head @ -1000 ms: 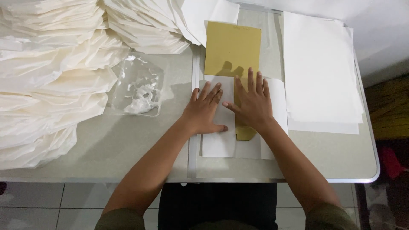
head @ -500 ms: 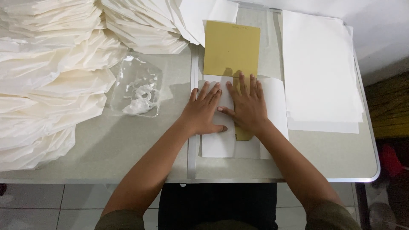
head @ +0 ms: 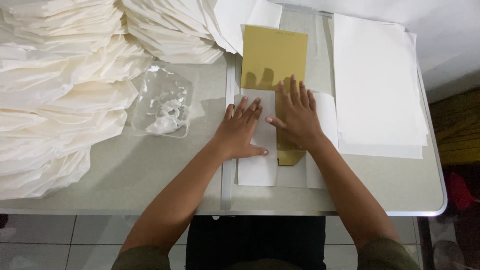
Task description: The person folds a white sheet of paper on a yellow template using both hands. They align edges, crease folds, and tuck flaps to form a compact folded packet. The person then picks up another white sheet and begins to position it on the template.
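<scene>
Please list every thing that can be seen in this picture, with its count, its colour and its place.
white sheet: one, white, table centre, folded around the gold template, under both hands
gold template: one, mustard yellow, flat, sticking out of the white sheet on the far side
flat paper stack: one stack, white, right side of the table
folded paper piles: many, cream white, left side and far edge
clear plastic bag: one, transparent, crumpled, left of the hands
table: one, pale grey with a metal rim
floor tiles: light grey, below the table edge
left hand: flat on the left flap of the white sheet
right hand: flat over the right flap and the template
</scene>
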